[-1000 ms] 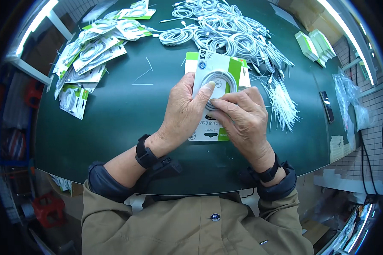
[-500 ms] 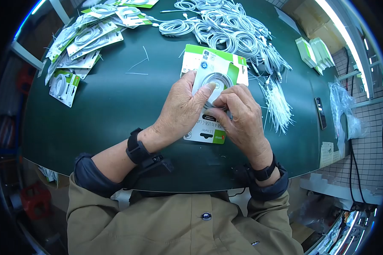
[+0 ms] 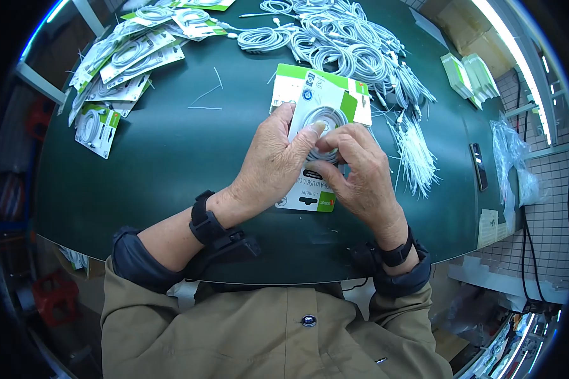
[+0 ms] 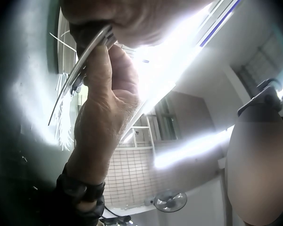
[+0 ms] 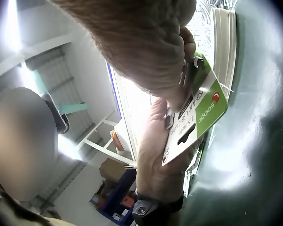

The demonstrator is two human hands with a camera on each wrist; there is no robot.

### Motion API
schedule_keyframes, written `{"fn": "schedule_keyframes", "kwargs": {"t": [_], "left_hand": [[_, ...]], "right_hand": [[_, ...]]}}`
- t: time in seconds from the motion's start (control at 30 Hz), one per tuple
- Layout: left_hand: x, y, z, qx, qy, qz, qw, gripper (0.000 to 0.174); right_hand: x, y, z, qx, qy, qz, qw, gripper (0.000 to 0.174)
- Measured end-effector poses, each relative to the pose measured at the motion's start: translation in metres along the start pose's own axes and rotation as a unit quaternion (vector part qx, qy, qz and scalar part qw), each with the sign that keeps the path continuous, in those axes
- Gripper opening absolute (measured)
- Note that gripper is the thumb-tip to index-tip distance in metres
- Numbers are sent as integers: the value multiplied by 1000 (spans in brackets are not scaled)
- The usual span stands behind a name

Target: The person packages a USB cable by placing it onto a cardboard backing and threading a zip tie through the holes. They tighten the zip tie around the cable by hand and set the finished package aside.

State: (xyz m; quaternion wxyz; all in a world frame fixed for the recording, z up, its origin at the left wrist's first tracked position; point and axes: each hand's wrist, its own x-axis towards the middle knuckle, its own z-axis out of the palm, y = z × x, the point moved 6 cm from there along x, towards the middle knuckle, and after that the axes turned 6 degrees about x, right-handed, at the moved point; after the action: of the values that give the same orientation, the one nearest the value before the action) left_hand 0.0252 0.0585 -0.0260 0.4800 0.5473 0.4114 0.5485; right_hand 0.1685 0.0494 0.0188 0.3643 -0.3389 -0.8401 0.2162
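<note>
My left hand holds a white and green printed card by its left side, its thumb pressed on a coiled white USB cable lying on the card. With curled fingers, my right hand pinches at the lower right of the coil; its fingertips hide the exact spot. The right wrist view shows the card's printed lower end with its hanging slot, and a metal cable plug beside the right thumb. Seen edge-on in the left wrist view, the card is tilted.
Behind the held card lies a stack of cards. Coiled cables are heaped at the back, with white ties right of centre. Carded cables pile up at left. A phone, card bundles and plastic bags lie right.
The right fingers have curled in closer over the coil's lower right. The left hand keeps its hold on the card. The head view has shifted slightly.
</note>
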Motion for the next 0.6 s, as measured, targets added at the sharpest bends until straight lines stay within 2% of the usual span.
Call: {"fn": "schedule_keyframes", "kwargs": {"t": [0.13,0.23,0.33,0.43,0.53,0.6], "left_hand": [[-3,-2,2,52,-42,-19,998,35],[-3,-4,2,52,-32,-8,998,33],[-3,-6,-1,62,-26,-38,997,32],[-3,-5,0,58,-17,-22,998,32],[-5,-4,0,50,-20,-51,997,31],[-4,-3,0,50,-11,-31,998,31]], "right_hand": [[-2,8,2,50,-37,63,996,23],[-3,6,3,25,-31,37,999,22],[-1,2,3,-6,-17,-25,1000,22],[-1,-7,3,-64,-20,-82,994,22],[-1,-14,5,-120,-19,-125,985,22],[-4,-13,9,-122,7,-144,982,20]]}}
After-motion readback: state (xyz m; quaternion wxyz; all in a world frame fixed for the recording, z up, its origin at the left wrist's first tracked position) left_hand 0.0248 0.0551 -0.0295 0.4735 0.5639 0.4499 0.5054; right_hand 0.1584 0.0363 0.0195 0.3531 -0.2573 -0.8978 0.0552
